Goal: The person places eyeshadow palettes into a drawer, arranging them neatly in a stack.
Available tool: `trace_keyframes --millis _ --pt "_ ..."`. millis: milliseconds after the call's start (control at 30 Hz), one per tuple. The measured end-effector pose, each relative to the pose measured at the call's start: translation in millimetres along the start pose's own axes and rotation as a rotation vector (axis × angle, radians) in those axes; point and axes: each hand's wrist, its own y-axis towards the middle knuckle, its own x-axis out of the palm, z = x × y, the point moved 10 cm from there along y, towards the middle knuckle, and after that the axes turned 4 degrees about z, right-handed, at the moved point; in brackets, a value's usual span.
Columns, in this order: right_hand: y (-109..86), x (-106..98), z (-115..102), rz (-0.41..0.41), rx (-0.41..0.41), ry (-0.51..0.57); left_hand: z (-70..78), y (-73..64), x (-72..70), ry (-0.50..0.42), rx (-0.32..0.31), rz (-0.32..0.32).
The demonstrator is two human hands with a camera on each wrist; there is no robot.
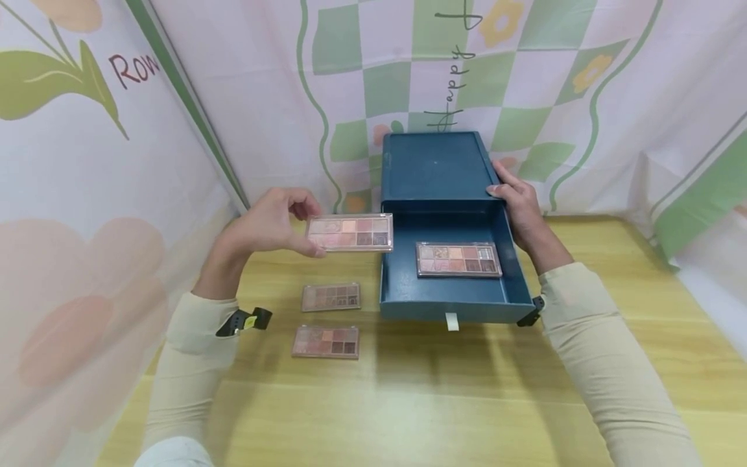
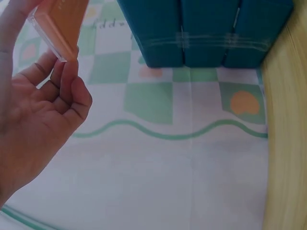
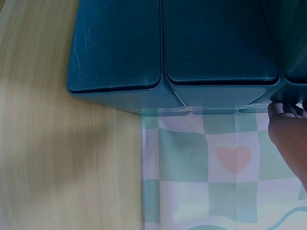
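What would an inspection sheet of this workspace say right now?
Surface: wood-grain table, shiny toward the front.
Job's things: drawer unit, open drawer with an inside palette; rear palette and front palette on the table, left of it.
Clutter: nothing seen.
Hands: left hand pinches a raised palette; right hand holds the unit's right side.
Cables: nothing seen.
Surroundings: printed cloth behind and at left.

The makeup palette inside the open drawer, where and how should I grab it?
Probably pinch the drawer palette by its left short end, coming from above and the left. It's thin and lies face up, with bare drawer floor there, while its right end sits close to the right wall. The left hand should first set down its held palette.
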Motion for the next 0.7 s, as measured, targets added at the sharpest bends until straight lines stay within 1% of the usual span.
trace_keyframes --millis 233,467,600,700 --pt "0.0 -3.9 1.0 0.015 0.007 -0.031 21.5 11.0 10.6 0.003 0.01 -0.02" --pt "0.1 -2.4 1.6 -0.002 0.007 -0.019 33.9 22.0 24.4 -0.006 0.024 -0.035" --pt "-0.3 -1.4 1.3 -0.001 0.008 -0.005 42.2 29.3 33.8 -0.016 0.039 -0.057" --pt "-0.3 0.2 1.1 -0.007 0.007 -0.005 48.4 34.7 41.5 -0.003 0.054 -0.076"
